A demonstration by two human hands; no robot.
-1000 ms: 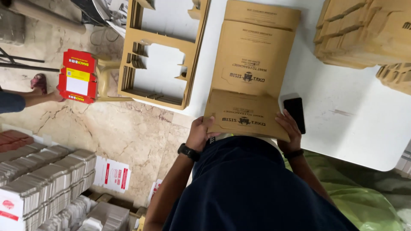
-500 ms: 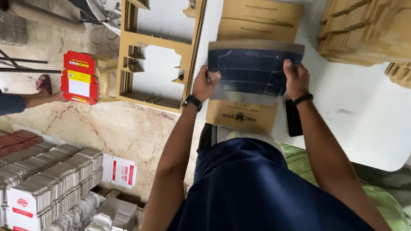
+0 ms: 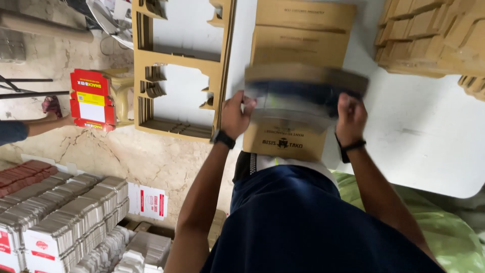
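Note:
My left hand (image 3: 236, 114) and my right hand (image 3: 350, 117) grip the two sides of a flat cardboard box blank (image 3: 303, 96), lifted above the white table (image 3: 429, 136). The blank is blurred, with a dark inner face towards me. Under it lies a stack of flat brown cardboard blanks (image 3: 298, 40) with dark print near the front edge. I wear a dark watch on the left wrist and a dark band on the right.
Cut-out cardboard waste sheets (image 3: 177, 65) lean left of the table. Another person's hand (image 3: 53, 106) is by a red carton (image 3: 92, 100) on the floor. Folded white and red cartons (image 3: 65, 222) are stacked lower left. Brown cardboard piles (image 3: 434, 35) sit upper right.
Both hands went from the near edge of the stack up to the top blank's sides and lifted it; it now tilts flatter and further away. The dark phone by my right hand is out of sight.

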